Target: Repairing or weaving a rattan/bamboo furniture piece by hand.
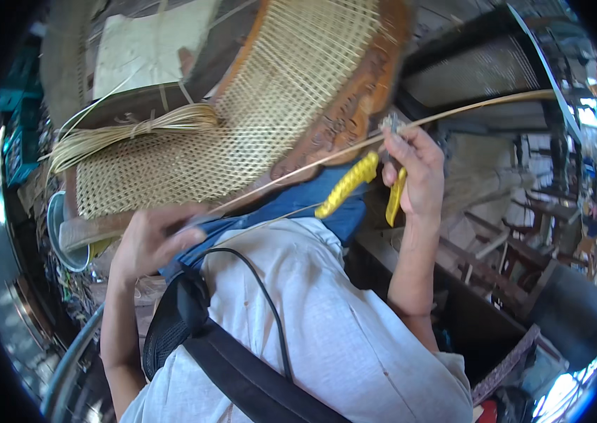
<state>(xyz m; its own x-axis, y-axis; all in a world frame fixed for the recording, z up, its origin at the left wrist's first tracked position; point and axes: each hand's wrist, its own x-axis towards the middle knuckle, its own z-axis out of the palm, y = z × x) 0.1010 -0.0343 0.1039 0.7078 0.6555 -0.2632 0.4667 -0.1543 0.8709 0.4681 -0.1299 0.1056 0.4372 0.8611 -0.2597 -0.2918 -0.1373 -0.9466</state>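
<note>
My right hand (pixel 417 163) is closed around pliers with yellow handles (pixel 348 187); their metal head points up beside the thumb. A long, thin cane strip (pixel 291 171) slants across in front of me, passing right by the pliers' head and running on to the upper right. Its lower end reaches my left hand (pixel 161 240), whose fingers are bent round it and smeared by motion. Something greyish shows at those fingertips, too blurred to name. Beyond both hands lies a carved wooden frame (pixel 351 116) with a woven cane panel (pixel 242 151).
A tied bundle of cane strips (pixel 143 130) rests on the panel's left part. Behind it is a pale sheet (pixel 150 46). A light-blue bucket (pixel 65 236) stands at the left. Wooden furniture frames (pixel 510 225) crowd the right. A black strap (pixel 242 366) crosses my shirt.
</note>
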